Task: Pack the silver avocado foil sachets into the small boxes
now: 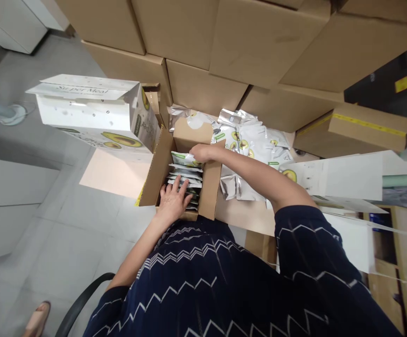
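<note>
A small open brown carton (210, 187) stands in front of me, holding a row of several white pouches (185, 175) with avocado prints set on edge. My left hand (173, 199) lies flat with spread fingers on the near pouches. My right hand (200, 152) reaches in from the right, fingers closed on the top of the far pouch (184, 159) at the carton's back end.
A heap of loose silver and white pouches (252, 140) lies right of the carton. A white printed avocado box (94, 114) stands open at the left. Large brown cartons (224, 42) are stacked behind. Flat white sheets (347, 175) lie at the right. Grey floor tiles (49, 234) show at left.
</note>
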Action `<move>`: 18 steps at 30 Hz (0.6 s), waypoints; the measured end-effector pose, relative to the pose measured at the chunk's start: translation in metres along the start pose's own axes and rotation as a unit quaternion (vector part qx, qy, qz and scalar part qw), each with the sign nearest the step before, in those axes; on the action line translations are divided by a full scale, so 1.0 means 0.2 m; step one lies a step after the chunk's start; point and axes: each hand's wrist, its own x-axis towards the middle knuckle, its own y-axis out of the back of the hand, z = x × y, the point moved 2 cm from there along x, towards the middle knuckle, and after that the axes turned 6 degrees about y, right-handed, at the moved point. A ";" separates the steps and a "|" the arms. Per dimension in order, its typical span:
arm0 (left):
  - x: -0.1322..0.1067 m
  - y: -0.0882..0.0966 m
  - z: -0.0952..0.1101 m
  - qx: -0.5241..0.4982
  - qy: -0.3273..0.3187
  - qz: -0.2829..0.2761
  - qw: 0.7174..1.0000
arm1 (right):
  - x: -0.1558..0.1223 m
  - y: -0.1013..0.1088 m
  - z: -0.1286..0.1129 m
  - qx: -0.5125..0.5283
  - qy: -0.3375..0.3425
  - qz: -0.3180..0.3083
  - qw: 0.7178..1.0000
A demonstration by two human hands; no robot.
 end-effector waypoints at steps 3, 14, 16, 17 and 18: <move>0.00 0.01 0.00 0.001 0.017 0.002 1.000 | 0.01 -0.02 -0.02 -0.007 -0.028 -0.011 1.000; 0.01 -0.01 -0.02 -0.014 0.005 0.001 1.000 | -0.38 -0.17 0.24 0.389 0.043 0.510 0.766; 0.01 -0.02 -0.02 -0.018 0.004 0.003 1.000 | -0.47 -0.36 0.36 0.433 -0.050 0.564 0.702; 0.01 -0.02 -0.02 -0.019 0.004 0.004 1.000 | -0.51 -0.47 0.41 0.433 -0.111 0.564 0.694; 0.01 -0.02 -0.02 -0.021 0.004 0.004 1.000 | -0.53 -0.60 0.45 0.422 -0.181 0.541 0.705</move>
